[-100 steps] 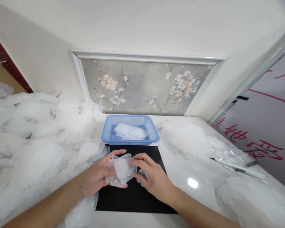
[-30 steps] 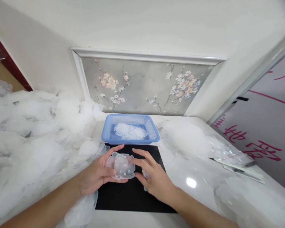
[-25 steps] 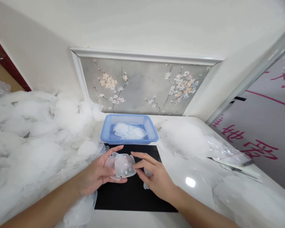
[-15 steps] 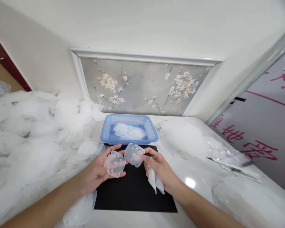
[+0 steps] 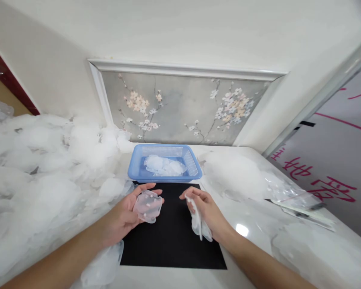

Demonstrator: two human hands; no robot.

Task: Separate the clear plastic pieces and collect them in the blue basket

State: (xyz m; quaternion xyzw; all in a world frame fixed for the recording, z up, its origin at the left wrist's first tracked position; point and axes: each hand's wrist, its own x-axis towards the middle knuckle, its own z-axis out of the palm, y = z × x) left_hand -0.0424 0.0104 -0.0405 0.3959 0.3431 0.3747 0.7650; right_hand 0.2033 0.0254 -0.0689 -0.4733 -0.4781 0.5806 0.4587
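Over the left part of a black mat [image 5: 168, 245], my left hand [image 5: 126, 214] holds a translucent plastic piece [image 5: 148, 206] with small pegs, resting across its fingers. My right hand [image 5: 206, 208] is closed around several similar thin pieces [image 5: 198, 222], which hang from the palm, edges toward the camera. A gap of bare mat separates the two hands. Just beyond them stands a blue basket [image 5: 165, 179] with several translucent pieces [image 5: 164, 165] inside.
A large heap of translucent pieces [image 5: 42, 176] covers the left side of the white table. More pieces [image 5: 234, 174] lie at the right, near clear plastic bags [image 5: 284, 190]. Behind the basket is a framed floral panel [image 5: 180, 106]; a board with red writing [image 5: 333, 160] stands at the right.
The piece that was between my right fingertips has come back toward my right palm with the others. My right hand has drawn away from my left, which has barely moved.
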